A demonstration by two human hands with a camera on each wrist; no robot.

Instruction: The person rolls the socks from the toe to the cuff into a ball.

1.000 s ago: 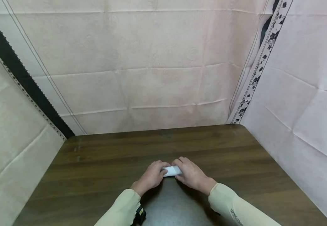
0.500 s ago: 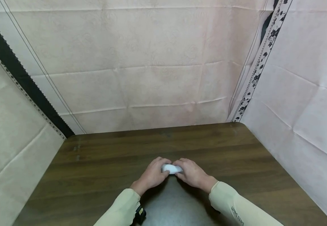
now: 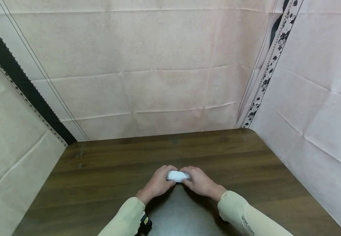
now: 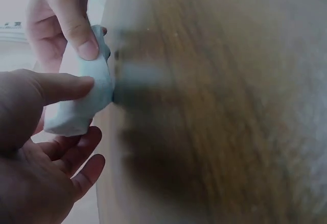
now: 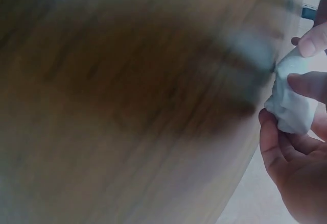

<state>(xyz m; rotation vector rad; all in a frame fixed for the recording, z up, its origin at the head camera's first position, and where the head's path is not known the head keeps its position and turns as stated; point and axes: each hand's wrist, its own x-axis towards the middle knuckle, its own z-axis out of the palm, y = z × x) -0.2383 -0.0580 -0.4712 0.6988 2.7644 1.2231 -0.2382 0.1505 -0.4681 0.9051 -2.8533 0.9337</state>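
Observation:
A small white bundle point(image 3: 178, 176) of soft-looking material, like a rolled-up cloth, is held between both hands near the middle of the wooden table point(image 3: 108, 173). My left hand point(image 3: 158, 183) grips its left end, thumb on the near side. At the other end my right hand point(image 3: 201, 182) pinches it the same way. In the left wrist view the bundle point(image 4: 99, 94) looks creased, with both thumbs pressed on its face and fingers behind. The right wrist view shows the bundle point(image 5: 299, 114) with an uneven, folded edge close over the tabletop.
Pale cloth sheets hang behind the table point(image 3: 158, 82) and along its sides; the right sheet point(image 3: 312, 98) has a floral border. A dark strip point(image 3: 26, 78) runs down at the left. A black device point(image 3: 145, 224) sits under the left cuff.
The white bundle has turned in the hands, from a flatter, angular shape to a rounder, level one. The fingers have shifted slightly along it; both arms stay nearly in place.

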